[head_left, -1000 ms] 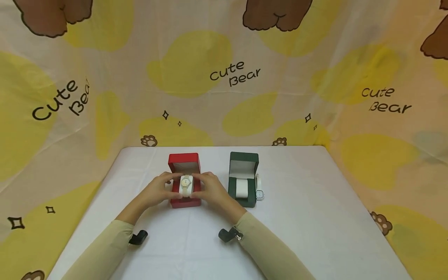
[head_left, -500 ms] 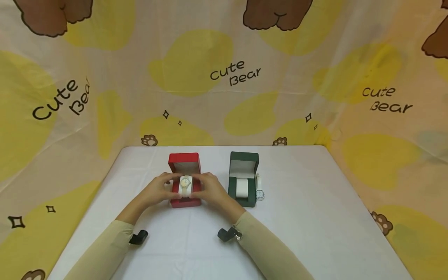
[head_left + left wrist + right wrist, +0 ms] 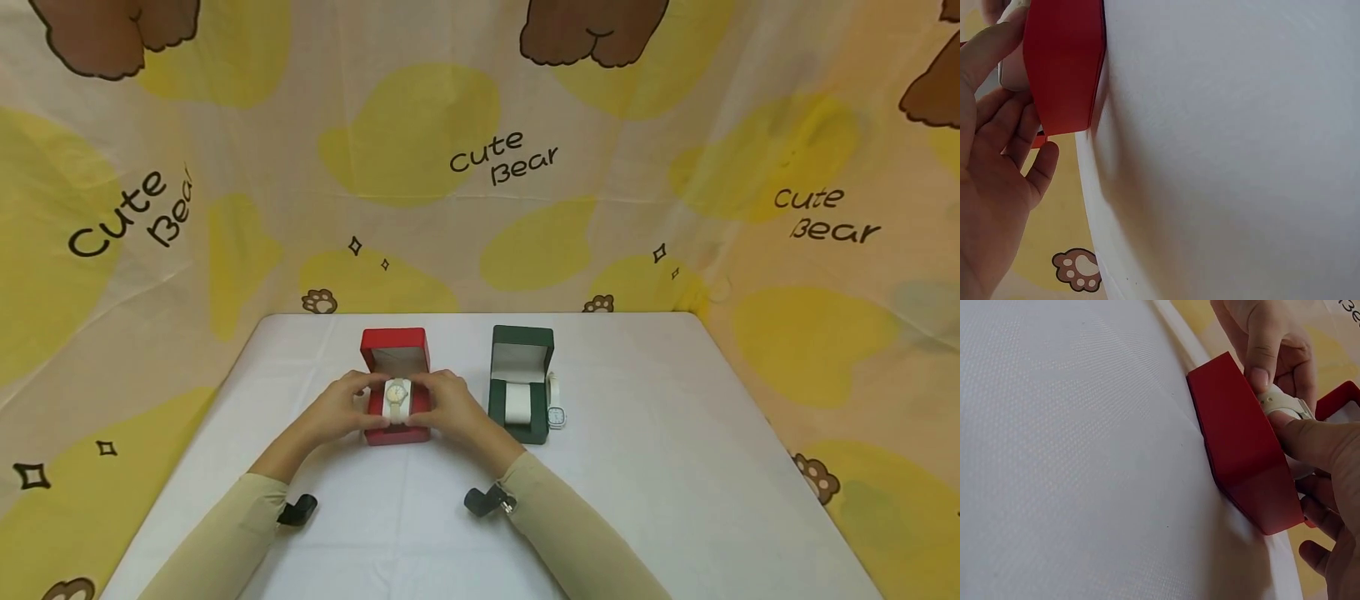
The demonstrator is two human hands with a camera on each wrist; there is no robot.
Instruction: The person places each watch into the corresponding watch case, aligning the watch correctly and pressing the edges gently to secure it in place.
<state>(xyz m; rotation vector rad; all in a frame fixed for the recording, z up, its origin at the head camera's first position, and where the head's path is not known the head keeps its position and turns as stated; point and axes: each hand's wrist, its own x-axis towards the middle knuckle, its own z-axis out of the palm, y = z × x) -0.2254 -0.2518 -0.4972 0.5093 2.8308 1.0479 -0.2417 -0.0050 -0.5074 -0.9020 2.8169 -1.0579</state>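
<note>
A wristwatch (image 3: 397, 395) with a cream strap is wrapped round a white watch cushion (image 3: 387, 410). The cushion sits between the raised sides of the open red watch box (image 3: 397, 437). From the left, my left hand (image 3: 335, 407) grips the cushion, thumb at the near end and fingers at the far end. My right hand (image 3: 454, 407) grips it the same way from the right. In the right wrist view both thumbs press beside the strap (image 3: 1277, 400), close over the box's front wall (image 3: 1244, 440). The fingertips behind the cushion are partly hidden.
Right of the red box stands an open green watch box (image 3: 536, 433) with a bare white cushion (image 3: 518, 404) in it. A second watch (image 3: 556, 415) with a white strap lies against its right side. Patterned cloth (image 3: 420, 167) hangs behind the white table (image 3: 660, 467).
The cushion with the watch has shifted slightly left and a little lower into the red box. Both hands keep their grip and have hardly moved.
</note>
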